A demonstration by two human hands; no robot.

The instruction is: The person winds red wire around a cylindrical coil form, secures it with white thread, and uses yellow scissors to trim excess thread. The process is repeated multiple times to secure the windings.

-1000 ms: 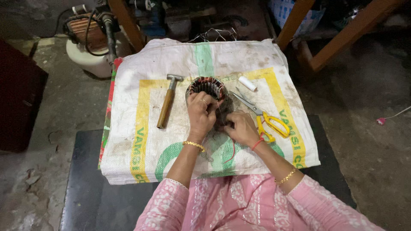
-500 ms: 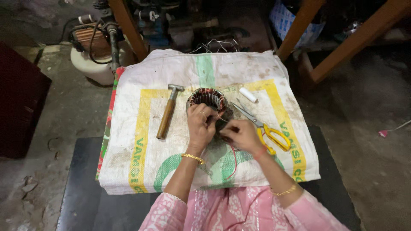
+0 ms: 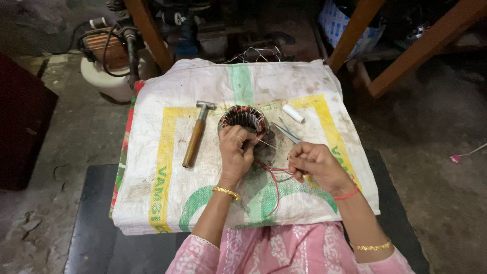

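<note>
Head view: left hand (image 3: 236,150) grips the stator (image 3: 243,120) on the sack (image 3: 152,167); right hand (image 3: 314,163) pinches red wires (image 3: 274,175), hands apart. Risk: a hard pull could snap wire. 1 hammer (image 3: 197,134) lies nearby.
</note>
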